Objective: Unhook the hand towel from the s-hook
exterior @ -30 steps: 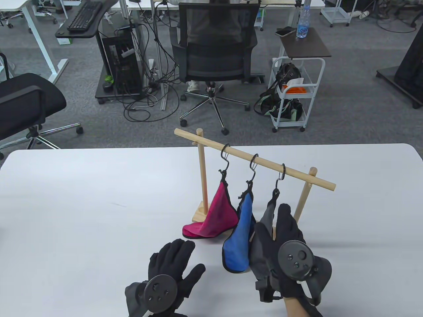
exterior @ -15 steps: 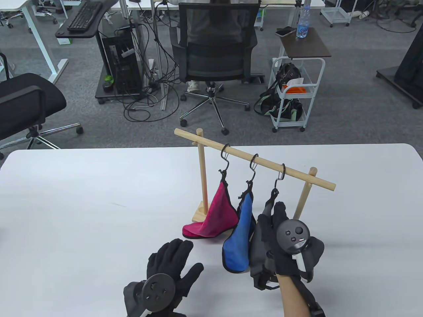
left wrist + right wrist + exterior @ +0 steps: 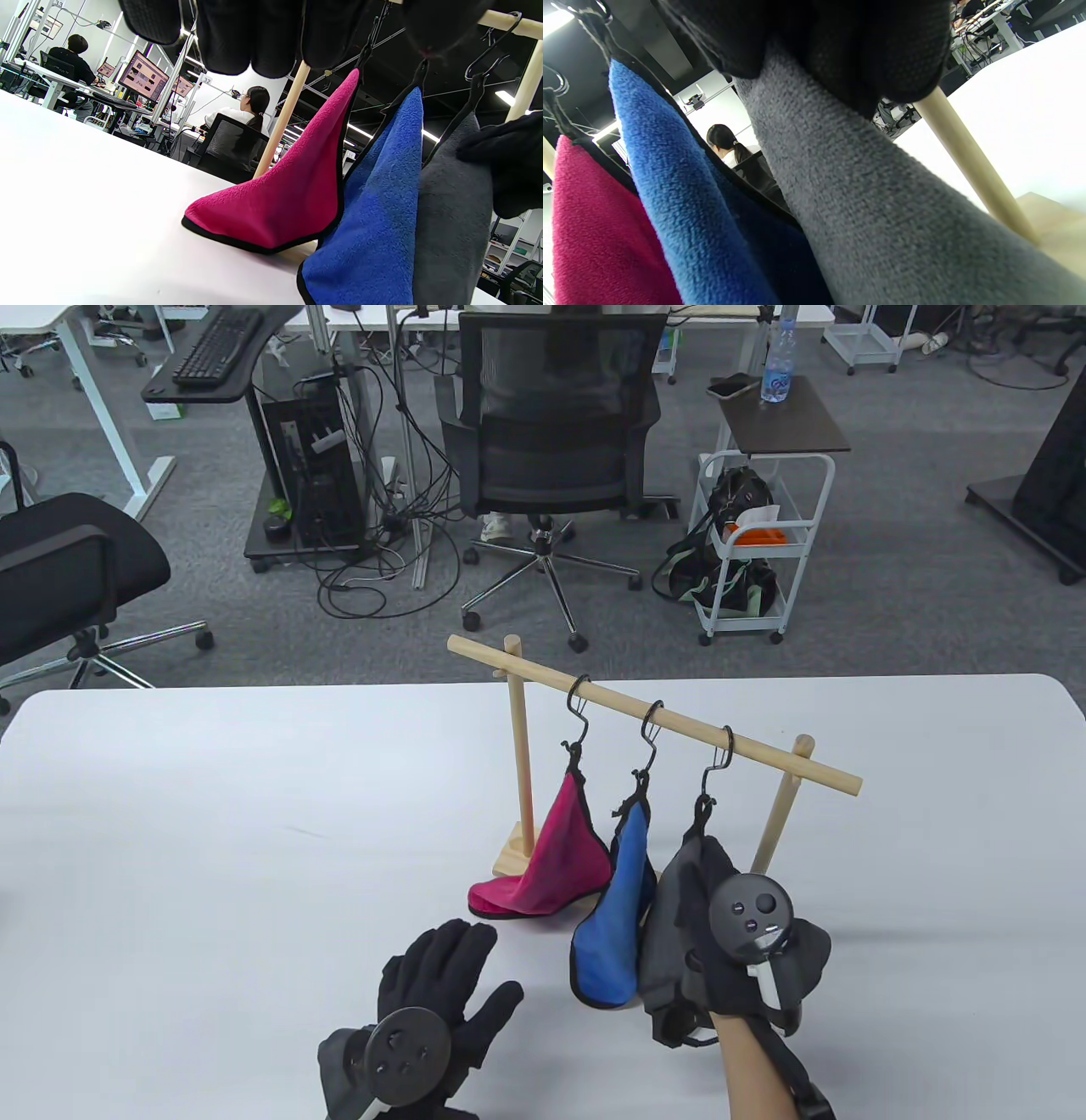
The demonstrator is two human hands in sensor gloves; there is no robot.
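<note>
A wooden rack [image 3: 653,718] carries three black S-hooks, each with a towel hanging by its loop. The pink towel [image 3: 556,861] is on the left, the blue towel [image 3: 615,929] in the middle, the grey towel [image 3: 670,920] on the right. The grey towel hangs from the right S-hook [image 3: 719,755]. My right hand [image 3: 717,891] grips the grey towel's upper part just below its loop; in the right wrist view my fingers [image 3: 840,38] close on the grey towel [image 3: 882,203]. My left hand [image 3: 437,984] rests flat on the table, fingers spread, left of the blue towel.
The rack's right post [image 3: 776,823] stands just behind my right hand, and its base [image 3: 513,857] sits under the pink towel. The white table [image 3: 212,857] stretches left. Office chairs and a trolley stand on the floor beyond the far edge.
My right hand has moved up along the grey towel and its fingers have curled around it. The left hand has stayed put.
</note>
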